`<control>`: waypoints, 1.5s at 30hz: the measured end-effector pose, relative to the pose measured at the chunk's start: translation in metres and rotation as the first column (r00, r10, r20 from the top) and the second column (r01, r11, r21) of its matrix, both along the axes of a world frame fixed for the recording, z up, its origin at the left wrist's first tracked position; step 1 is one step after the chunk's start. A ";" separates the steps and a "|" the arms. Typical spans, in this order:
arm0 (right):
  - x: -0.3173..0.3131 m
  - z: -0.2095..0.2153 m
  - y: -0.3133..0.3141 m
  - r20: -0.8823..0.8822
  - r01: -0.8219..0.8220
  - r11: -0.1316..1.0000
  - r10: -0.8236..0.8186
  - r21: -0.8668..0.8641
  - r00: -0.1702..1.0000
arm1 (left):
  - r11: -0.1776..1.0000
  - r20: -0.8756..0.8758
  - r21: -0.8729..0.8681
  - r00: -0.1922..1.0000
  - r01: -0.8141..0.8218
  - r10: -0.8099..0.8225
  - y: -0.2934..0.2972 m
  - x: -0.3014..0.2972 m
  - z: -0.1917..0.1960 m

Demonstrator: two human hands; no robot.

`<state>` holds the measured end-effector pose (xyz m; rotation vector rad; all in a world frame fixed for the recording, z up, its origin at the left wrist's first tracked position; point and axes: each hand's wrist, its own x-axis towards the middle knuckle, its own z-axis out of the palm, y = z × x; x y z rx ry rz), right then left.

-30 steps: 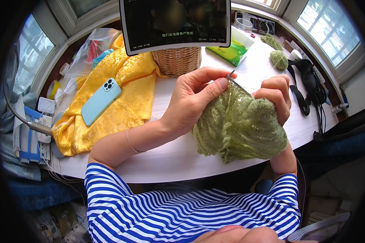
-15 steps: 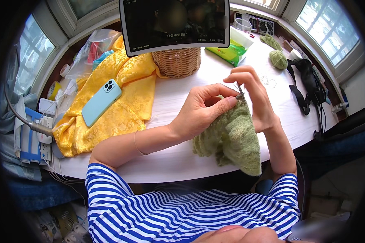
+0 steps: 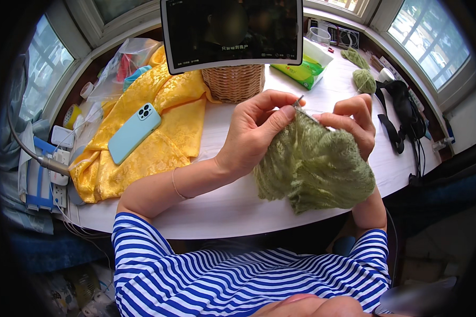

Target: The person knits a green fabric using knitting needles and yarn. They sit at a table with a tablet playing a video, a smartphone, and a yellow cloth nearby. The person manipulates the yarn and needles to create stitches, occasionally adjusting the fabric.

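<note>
Above the white round counter (image 3: 232, 206), in front of the woven wicker basket (image 3: 234, 82), our left hand (image 3: 254, 134) and right hand (image 3: 351, 124) pinch the green lacy knitted piece (image 3: 314, 166) at its thin metal needle (image 3: 301, 105). We judge a stitch in progress; next, a controlled needle pass.

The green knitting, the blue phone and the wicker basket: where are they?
green knitting (image 3: 314, 164), head view, middle of the fabric.
blue phone (image 3: 134, 132), head view, centre of its back.
wicker basket (image 3: 234, 83), head view, front wall.
</note>
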<state>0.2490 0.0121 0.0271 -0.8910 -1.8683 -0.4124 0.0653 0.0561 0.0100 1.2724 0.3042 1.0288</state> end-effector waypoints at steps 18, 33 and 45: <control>0.001 -0.008 0.009 0.004 -0.194 0.977 0.195 -0.084 0.981 | 0.885 0.136 -0.220 0.911 0.410 -0.388 0.008 0.001 0.001; 0.004 0.000 0.014 0.217 -0.118 0.990 0.099 0.074 0.971 | 0.895 0.055 -0.244 0.927 0.374 -0.372 0.013 -0.002 0.002; 0.008 0.004 0.008 0.155 -0.040 0.999 0.037 0.012 0.987 | 0.863 0.140 -0.286 0.909 0.417 -0.393 0.010 -0.001 0.000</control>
